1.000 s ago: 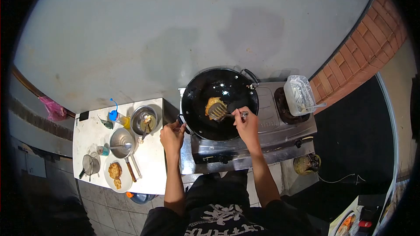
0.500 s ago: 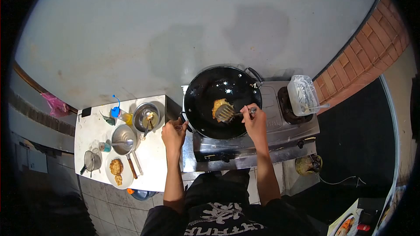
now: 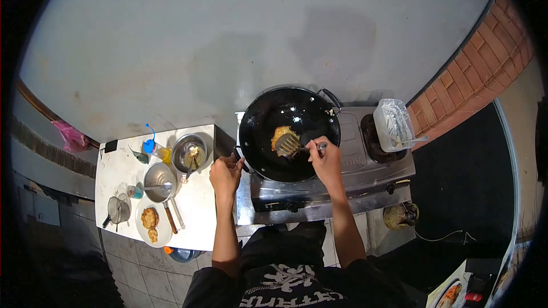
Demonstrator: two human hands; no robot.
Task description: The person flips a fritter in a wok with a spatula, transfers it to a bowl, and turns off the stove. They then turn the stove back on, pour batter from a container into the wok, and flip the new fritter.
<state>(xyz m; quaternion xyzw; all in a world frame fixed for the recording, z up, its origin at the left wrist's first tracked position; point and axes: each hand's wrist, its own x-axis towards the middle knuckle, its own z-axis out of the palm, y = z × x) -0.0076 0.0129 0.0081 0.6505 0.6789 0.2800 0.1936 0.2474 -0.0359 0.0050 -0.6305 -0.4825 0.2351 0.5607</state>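
Observation:
A black wok (image 3: 297,102) sits on the stove's left side. My right hand (image 3: 326,162) is closed round the handle of a slotted spatula (image 3: 287,145), whose head lies over a golden fried piece (image 3: 280,132) in the wok. At the wok's left edge, my left hand (image 3: 226,174) is closed by the wok's side handle (image 3: 240,157); it seems to grip something thin, too small to make out.
On the white table (image 3: 200,225) stand a plate (image 3: 164,234) with fried pieces, a steel pan (image 3: 153,174), a steel bowl (image 3: 182,145), an oil bottle (image 3: 164,154) and a strainer (image 3: 119,211). A plastic container (image 3: 395,122) is on the right burner.
My right hand and the spatula have moved a little to the left and up. The fried piece has shifted slightly left in the wok.

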